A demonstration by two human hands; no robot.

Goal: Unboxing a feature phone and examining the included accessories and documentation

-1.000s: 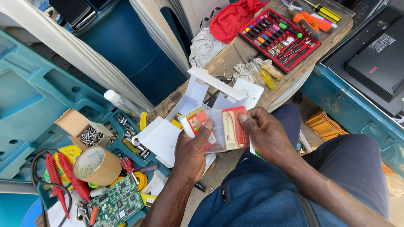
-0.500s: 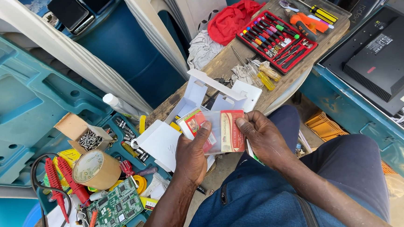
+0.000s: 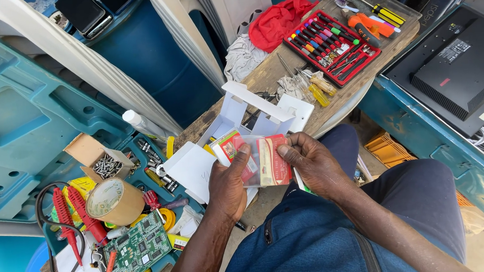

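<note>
Gripping the small red blister pack [image 3: 260, 162] at frame centre, left hand [image 3: 229, 179] and right hand [image 3: 311, 162] both pinch its edges, raised slightly versus a second ago, above the white box [image 3: 235, 119].

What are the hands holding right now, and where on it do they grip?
Both hold a small clear plastic packet with red cards inside. The left hand grips its left side, thumb on top; the right hand pinches its right edge.
</note>
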